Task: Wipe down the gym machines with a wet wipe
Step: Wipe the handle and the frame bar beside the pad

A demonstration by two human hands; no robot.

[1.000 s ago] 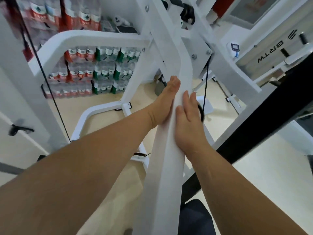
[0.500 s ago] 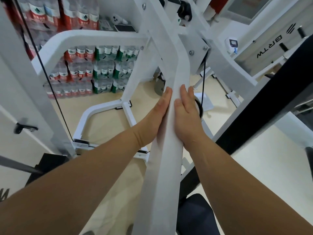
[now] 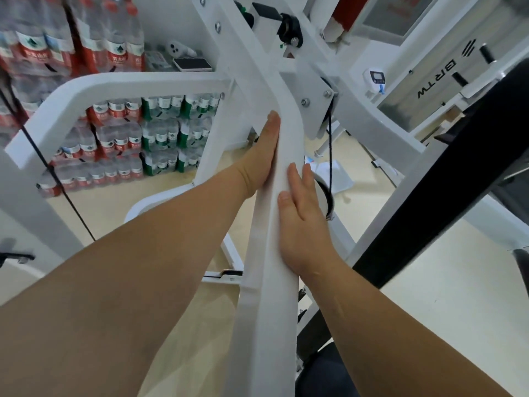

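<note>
White machine beam (image 3: 267,296) runs from 6 to 12 o'clock. My left hand (image 3: 262,159) presses its 9 o'clock face, my right hand (image 3: 300,224) its 3 o'clock face, fingers straight and together. Wipe not visible, possibly under a palm. Advise firm, overlapping strokes.

Floor (image 3: 114,216): beige, smooth. Shrink-wrapped water bottle packs (image 3: 120,170) sit stacked on it at the far side, with red labels on the left and green labels on the right. The white machine base tube (image 3: 151,199) rests on it, near the packs. A white sheet (image 3: 342,176) lies flat further right.
</note>
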